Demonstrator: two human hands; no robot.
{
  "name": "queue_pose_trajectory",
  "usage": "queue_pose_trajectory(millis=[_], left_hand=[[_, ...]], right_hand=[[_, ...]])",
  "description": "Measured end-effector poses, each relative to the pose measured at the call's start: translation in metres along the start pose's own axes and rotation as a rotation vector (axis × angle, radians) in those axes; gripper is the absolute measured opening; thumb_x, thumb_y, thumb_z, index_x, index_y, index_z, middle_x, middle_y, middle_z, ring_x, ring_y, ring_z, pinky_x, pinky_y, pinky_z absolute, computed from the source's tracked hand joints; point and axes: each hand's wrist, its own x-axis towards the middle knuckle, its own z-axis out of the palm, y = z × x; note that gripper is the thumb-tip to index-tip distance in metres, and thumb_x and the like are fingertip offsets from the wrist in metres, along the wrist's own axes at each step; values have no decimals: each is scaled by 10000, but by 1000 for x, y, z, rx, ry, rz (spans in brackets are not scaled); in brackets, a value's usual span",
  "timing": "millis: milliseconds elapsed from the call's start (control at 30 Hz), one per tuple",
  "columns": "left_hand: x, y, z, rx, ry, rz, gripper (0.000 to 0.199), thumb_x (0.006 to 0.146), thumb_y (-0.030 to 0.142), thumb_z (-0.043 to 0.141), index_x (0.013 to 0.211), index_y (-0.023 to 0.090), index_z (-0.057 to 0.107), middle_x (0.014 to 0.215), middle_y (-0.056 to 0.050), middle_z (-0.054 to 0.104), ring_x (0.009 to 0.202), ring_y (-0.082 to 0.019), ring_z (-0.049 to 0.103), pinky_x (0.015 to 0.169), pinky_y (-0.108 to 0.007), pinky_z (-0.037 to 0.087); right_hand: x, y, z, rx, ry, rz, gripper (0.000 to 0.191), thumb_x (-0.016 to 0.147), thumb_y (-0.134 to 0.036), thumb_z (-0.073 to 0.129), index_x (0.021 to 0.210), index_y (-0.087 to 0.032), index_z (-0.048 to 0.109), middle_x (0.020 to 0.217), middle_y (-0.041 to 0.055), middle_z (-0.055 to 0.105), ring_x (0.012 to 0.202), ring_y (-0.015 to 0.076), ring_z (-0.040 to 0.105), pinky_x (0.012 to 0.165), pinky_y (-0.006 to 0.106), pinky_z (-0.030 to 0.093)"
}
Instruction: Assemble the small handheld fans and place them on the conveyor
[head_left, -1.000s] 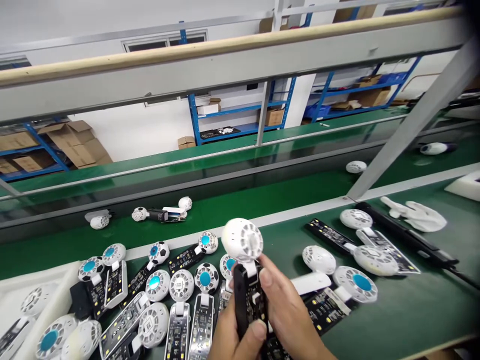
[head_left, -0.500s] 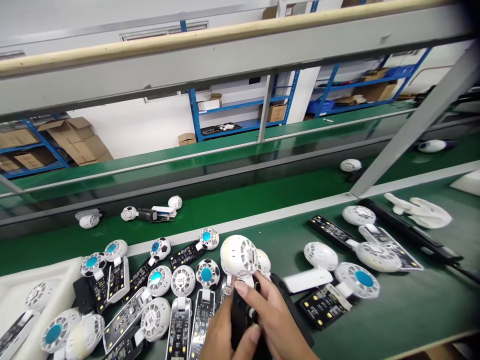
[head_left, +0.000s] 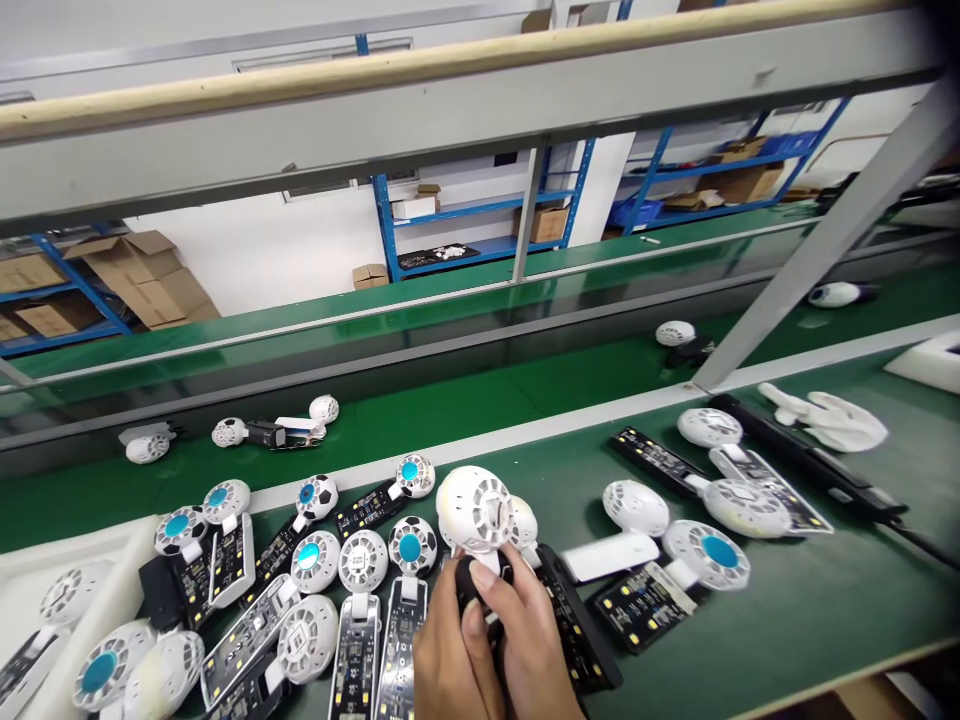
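My left hand (head_left: 448, 645) and my right hand (head_left: 529, 625) are closed together round the black handle (head_left: 474, 590) of a device with a round white vented head (head_left: 476, 508), which points up and away from me. Both thumbs lie on the handle. Left of my hands lie several similar units with open circuit boards (head_left: 356, 655) and round heads, some with blue discs (head_left: 409, 548). Just right of them rests a black casing with a board (head_left: 574, 620), beside a white cover (head_left: 611, 556) and a board unit with a blue-disc head (head_left: 709, 555).
A white tray (head_left: 124, 560) holds units at the left. At right lie a black corded tool (head_left: 810, 460) and a white glove (head_left: 832, 418). Beyond a pale rail (head_left: 525, 438), more units lie on the green belt (head_left: 450, 400). A slanted grey post (head_left: 825, 240) rises at right.
Units on the green belt have shifted left. My hands have drawn closer together round the handle, my left thumb has moved up it, and the view has shifted slightly.
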Motion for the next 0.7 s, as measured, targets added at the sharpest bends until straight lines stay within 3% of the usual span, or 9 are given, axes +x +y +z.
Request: queue_pose_trajectory(millis=[133, 267, 367, 433, 500, 567, 633, 700], left_hand=[[3, 2, -5, -48, -56, -100, 561, 905, 475, 208, 1130, 78, 534, 1135, -182, 619, 1021, -248, 603, 821, -335, 484], [12, 11, -14, -189, -198, -169, 503, 891, 477, 270, 1148, 120, 515, 1157, -152, 605, 1051, -252, 567, 861, -375, 441], [18, 14, -20, -302, -345, -194, 405, 890, 452, 312, 1116, 182, 514, 1115, -99, 615, 1047, -237, 552, 869, -382, 419], [18, 11, -22, -304, -372, -184, 373, 889, 443, 328, 1106, 194, 501, 1102, -91, 607, 1032, -234, 550, 858, -388, 420], [16, 3, -20, -248, -311, -102, 372, 888, 432, 349, 1136, 183, 468, 1147, -115, 570, 1064, -238, 528, 884, -404, 409], [13, -6, -18, -159, -215, 43, 362, 890, 411, 364, 1149, 172, 448, 1215, -147, 512, 1142, -244, 478, 926, -418, 389], [12, -15, -16, -83, -155, 190, 334, 900, 382, 357, 1142, 170, 445, 1261, -165, 464, 1212, -246, 421, 947, -419, 383], [12, -22, -16, -46, -146, 289, 322, 908, 371, 337, 1149, 179, 431, 1269, -164, 457, 1237, -239, 401, 941, -410, 396]], right_hand=[[2, 1, 0, -6, -9, -33, 494, 718, -447, 614, 1137, -197, 538, 1259, 52, 540, 1240, 280, 377, 991, 326, 377], [11, -4, -8, -31, -103, -47, 454, 708, -415, 585, 1105, -194, 562, 1268, 43, 529, 1241, 262, 373, 986, 287, 363], [18, -17, -16, -25, -233, -41, 431, 714, -311, 533, 1123, -177, 559, 1226, 49, 558, 1214, 252, 402, 992, 321, 345], [21, -30, -20, -75, -386, -33, 436, 715, -236, 479, 1141, -179, 551, 1202, 44, 570, 1179, 238, 433, 993, 347, 335], [23, -44, -25, -212, -489, -50, 415, 720, -205, 463, 1123, -192, 563, 1172, 37, 585, 1142, 230, 456, 981, 351, 338], [22, -55, -29, -396, -489, -114, 292, 742, -226, 487, 1005, -202, 611, 1053, 33, 630, 1071, 231, 495, 943, 338, 363], [19, -61, -34, -565, -499, -165, 165, 788, -278, 470, 769, -206, 617, 794, 20, 644, 864, 218, 567, 799, 302, 433], [16, -63, -37, -676, -577, -190, 285, 833, -305, 396, 597, -213, 527, 620, -4, 565, 633, 174, 543, 617, 262, 434]])
